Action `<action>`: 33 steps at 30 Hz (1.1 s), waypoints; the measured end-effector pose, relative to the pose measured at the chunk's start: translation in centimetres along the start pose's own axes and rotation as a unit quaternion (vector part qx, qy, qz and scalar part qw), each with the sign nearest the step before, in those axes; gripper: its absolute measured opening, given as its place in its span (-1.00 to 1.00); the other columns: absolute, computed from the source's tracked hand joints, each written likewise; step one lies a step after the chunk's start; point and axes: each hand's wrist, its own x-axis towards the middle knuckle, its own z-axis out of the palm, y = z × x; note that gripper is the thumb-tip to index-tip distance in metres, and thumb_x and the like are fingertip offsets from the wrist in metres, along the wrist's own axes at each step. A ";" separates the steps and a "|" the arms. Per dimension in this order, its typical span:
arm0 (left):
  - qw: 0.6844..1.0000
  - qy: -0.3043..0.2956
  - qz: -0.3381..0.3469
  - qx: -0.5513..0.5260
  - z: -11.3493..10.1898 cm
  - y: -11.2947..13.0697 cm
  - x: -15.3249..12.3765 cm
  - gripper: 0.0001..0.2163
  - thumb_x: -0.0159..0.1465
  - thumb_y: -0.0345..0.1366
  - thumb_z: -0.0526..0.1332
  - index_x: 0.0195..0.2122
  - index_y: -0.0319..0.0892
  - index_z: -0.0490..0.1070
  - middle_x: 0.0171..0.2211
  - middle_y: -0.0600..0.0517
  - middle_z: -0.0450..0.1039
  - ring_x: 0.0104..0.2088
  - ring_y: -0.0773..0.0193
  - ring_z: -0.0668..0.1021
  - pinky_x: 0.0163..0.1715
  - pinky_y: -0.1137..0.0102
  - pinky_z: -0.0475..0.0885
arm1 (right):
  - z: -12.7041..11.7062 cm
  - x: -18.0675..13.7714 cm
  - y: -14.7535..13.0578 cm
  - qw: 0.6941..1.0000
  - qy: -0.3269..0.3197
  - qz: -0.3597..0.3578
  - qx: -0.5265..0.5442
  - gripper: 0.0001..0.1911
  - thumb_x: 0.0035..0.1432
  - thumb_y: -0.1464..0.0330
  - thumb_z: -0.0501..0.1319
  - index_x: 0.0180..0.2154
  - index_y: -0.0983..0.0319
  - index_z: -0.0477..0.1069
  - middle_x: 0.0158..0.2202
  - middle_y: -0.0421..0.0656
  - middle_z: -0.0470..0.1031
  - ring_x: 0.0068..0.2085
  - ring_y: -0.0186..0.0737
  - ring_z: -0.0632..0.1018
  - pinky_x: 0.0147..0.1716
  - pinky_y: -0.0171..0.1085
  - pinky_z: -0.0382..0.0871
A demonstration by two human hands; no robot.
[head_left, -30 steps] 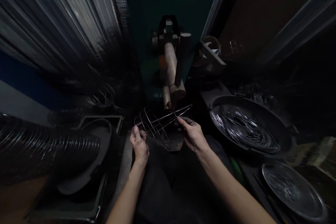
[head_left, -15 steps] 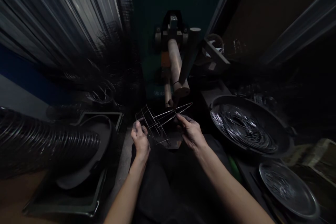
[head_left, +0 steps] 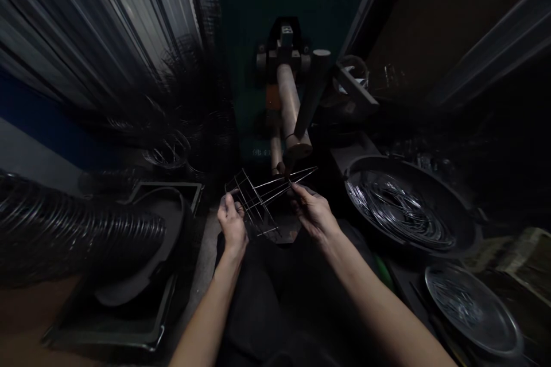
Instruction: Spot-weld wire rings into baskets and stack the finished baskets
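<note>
Between my two hands is a thin metal wire rack, a frame of crossed wires that narrows to a point on the right. My left hand is closed on its left edge, thumb on top. With thumb and forefinger together, my right hand pinches the narrow right part. The rack sits just under the lower electrode arm of a spot welder, whose thick upper cylinder points toward me. Whether the wire touches the electrode tip is too dark to tell.
At right, a dark pan holds loose wire rings; below it, a round metal plate carries small wire pieces. At left, a long stack of wire rings leans into a black basin on a metal frame. The green machine body stands ahead.
Both hands keep their grip on the wire rack. The rack and hands appear shifted very slightly to the right, along with the whole view.
</note>
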 end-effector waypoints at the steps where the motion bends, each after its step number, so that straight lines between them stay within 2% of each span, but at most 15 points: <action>1: 1.000 -0.005 -0.001 0.001 0.1 0.2 -0.1 -0.64 0.12 0.00 0.23 -0.30 -0.24 0.43 -0.69 0.22 0.03 -0.70 0.56 0.11 -0.72 0.63 -0.01 | 0.1 0.0 0.0 1.000 0.002 0.001 0.004 -0.85 -0.22 0.51 0.41 -0.51 0.29 0.48 -0.52 -0.21 0.48 -0.49 -0.42 0.48 -0.60 -0.50 0.27; 4: 1.000 -0.016 -0.015 -0.008 0.2 0.9 -0.4 -0.63 0.13 -0.02 0.22 -0.26 -0.26 0.44 -0.68 0.22 0.03 -0.70 0.57 0.08 -0.73 0.62 -0.04 | 0.0 -0.1 0.0 1.000 0.004 0.006 0.020 -0.88 -0.19 0.52 0.39 -0.50 0.31 0.48 -0.51 -0.21 0.49 -0.48 -0.44 0.48 -0.60 -0.53 0.27; 8: 0.999 0.017 -0.034 -0.019 0.4 1.3 -0.6 -0.65 0.10 -0.05 0.25 -0.27 -0.27 0.45 -0.63 0.20 0.10 -0.68 0.59 0.12 -0.71 0.63 -0.02 | -0.9 -0.5 0.3 1.000 -0.002 0.001 0.020 -0.84 -0.18 0.45 0.42 -0.47 0.31 0.49 -0.49 -0.19 0.49 -0.47 -0.42 0.49 -0.60 -0.51 0.30; 15: 0.999 0.012 -0.013 -0.041 1.0 1.4 0.6 -0.65 0.09 -0.05 0.26 -0.31 -0.28 0.46 -0.64 0.21 0.09 -0.68 0.58 0.13 -0.70 0.63 -0.01 | -2.7 -0.6 0.1 1.000 0.014 -0.020 -0.004 -0.79 -0.26 0.42 0.45 -0.48 0.28 0.49 -0.49 -0.21 0.49 -0.48 -0.42 0.48 -0.59 -0.51 0.32; 19: 0.999 0.026 -0.004 -0.031 1.4 1.6 1.2 -0.69 0.11 -0.07 0.24 -0.33 -0.27 0.46 -0.64 0.19 0.12 -0.68 0.57 0.14 -0.69 0.62 0.01 | -2.7 -1.9 0.3 0.999 -0.013 -0.022 -0.032 -0.75 -0.28 0.33 0.45 -0.47 0.28 0.50 -0.51 -0.21 0.47 -0.51 -0.45 0.44 -0.60 -0.51 0.28; 21: 0.999 0.026 -0.002 -0.027 1.4 1.6 1.1 -0.69 0.13 -0.07 0.23 -0.34 -0.26 0.45 -0.63 0.19 0.12 -0.67 0.57 0.14 -0.68 0.62 0.04 | -2.7 -3.6 0.5 0.990 -0.061 -0.051 -0.114 -0.71 -0.22 0.24 0.43 -0.45 0.28 0.50 -0.55 -0.22 0.45 -0.56 -0.42 0.41 -0.62 -0.45 0.27; 23: 0.999 0.025 0.004 -0.022 1.1 1.5 0.5 -0.68 0.13 -0.04 0.22 -0.35 -0.24 0.44 -0.62 0.18 0.13 -0.65 0.55 0.16 -0.66 0.61 0.07 | -2.4 -5.5 0.4 0.954 -0.130 -0.113 -0.244 -0.72 -0.09 0.18 0.36 -0.41 0.27 0.51 -0.55 -0.19 0.46 -0.55 -0.36 0.43 -0.57 -0.38 0.31; 25: 0.999 0.018 0.026 -0.002 0.1 0.9 -0.8 -0.68 0.16 -0.01 0.18 -0.35 -0.22 0.41 -0.61 0.17 0.13 -0.64 0.53 0.18 -0.64 0.60 0.09 | -2.0 -6.9 -0.2 0.885 -0.182 -0.218 -0.370 -0.79 0.03 0.22 0.29 -0.36 0.22 0.54 -0.45 -0.15 0.51 -0.43 -0.26 0.50 -0.40 -0.31 0.38; 27: 0.997 -0.001 0.059 0.046 -1.4 -0.1 -2.6 -0.70 0.20 -0.02 0.14 -0.37 -0.19 0.40 -0.62 0.16 0.14 -0.64 0.49 0.20 -0.62 0.58 0.11 | -1.5 -7.1 -1.1 0.805 -0.191 -0.325 -0.459 -0.86 0.08 0.31 0.24 -0.32 0.17 0.55 -0.31 -0.13 0.54 -0.28 -0.18 0.52 -0.21 -0.25 0.36; 28: 0.994 -0.018 0.074 0.075 -2.2 -0.7 -3.6 -0.73 0.21 -0.06 0.14 -0.39 -0.18 0.40 -0.63 0.15 0.15 -0.63 0.47 0.22 -0.60 0.57 0.13 | -1.3 -6.7 -1.6 0.771 -0.184 -0.356 -0.495 -0.86 0.08 0.34 0.23 -0.31 0.16 0.55 -0.28 -0.13 0.53 -0.24 -0.15 0.52 -0.16 -0.23 0.34; 30: 0.986 -0.066 0.086 0.125 -4.0 -2.1 -5.3 -0.81 0.19 -0.16 0.20 -0.43 -0.18 0.42 -0.62 0.12 0.21 -0.59 0.42 0.29 -0.52 0.53 0.21 | -1.2 -5.0 -2.2 0.730 -0.174 -0.351 -0.559 -0.85 0.10 0.35 0.20 -0.31 0.16 0.54 -0.28 -0.11 0.54 -0.23 -0.11 0.52 -0.15 -0.20 0.32; 31: 0.982 -0.099 0.083 0.141 -4.8 -2.7 -6.0 -0.85 0.16 -0.22 0.24 -0.46 -0.18 0.44 -0.61 0.09 0.24 -0.55 0.39 0.33 -0.46 0.50 0.25 | -1.3 -4.0 -2.3 0.725 -0.175 -0.325 -0.582 -0.83 0.13 0.33 0.17 -0.32 0.17 0.54 -0.30 -0.11 0.54 -0.23 -0.10 0.52 -0.16 -0.19 0.32; 33: 0.971 -0.169 0.070 0.154 -6.2 -3.7 -6.9 -0.91 0.07 -0.31 0.31 -0.52 -0.18 0.45 -0.58 0.04 0.30 -0.48 0.32 0.40 -0.30 0.42 0.31 | -2.0 -1.9 -2.0 0.735 -0.196 -0.254 -0.597 -0.77 0.17 0.26 0.13 -0.34 0.17 0.54 -0.33 -0.13 0.55 -0.25 -0.09 0.53 -0.20 -0.20 0.33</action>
